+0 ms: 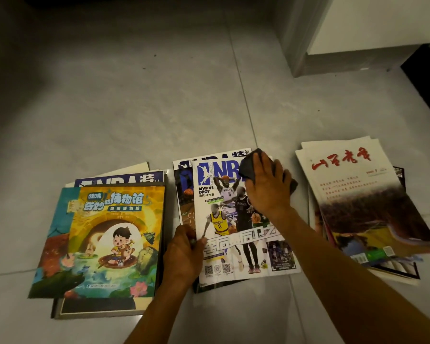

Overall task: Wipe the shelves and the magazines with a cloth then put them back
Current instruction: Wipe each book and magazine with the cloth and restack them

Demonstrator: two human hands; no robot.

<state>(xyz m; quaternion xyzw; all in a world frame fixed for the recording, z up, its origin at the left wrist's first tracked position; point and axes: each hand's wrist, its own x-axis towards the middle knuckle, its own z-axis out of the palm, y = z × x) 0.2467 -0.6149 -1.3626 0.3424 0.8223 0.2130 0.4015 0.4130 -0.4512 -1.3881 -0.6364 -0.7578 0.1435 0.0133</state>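
Three piles of magazines lie on the grey tiled floor. The middle pile is topped by a white NBA magazine (236, 234) with basketball players on the cover. My right hand (267, 187) presses a dark cloth (248, 166) flat against that cover's upper right corner. My left hand (184, 252) grips the magazine's left edge, thumb on the cover. The left pile carries a colourful children's book (104, 242) with a cartoon boy. On the right pile sits a white magazine (363, 194) with red calligraphy.
A white cabinet or wall base (353, 33) rises at the top right, with a dark gap (425, 65) beside it. Bare floor tiles (134, 108) stretch beyond the piles.
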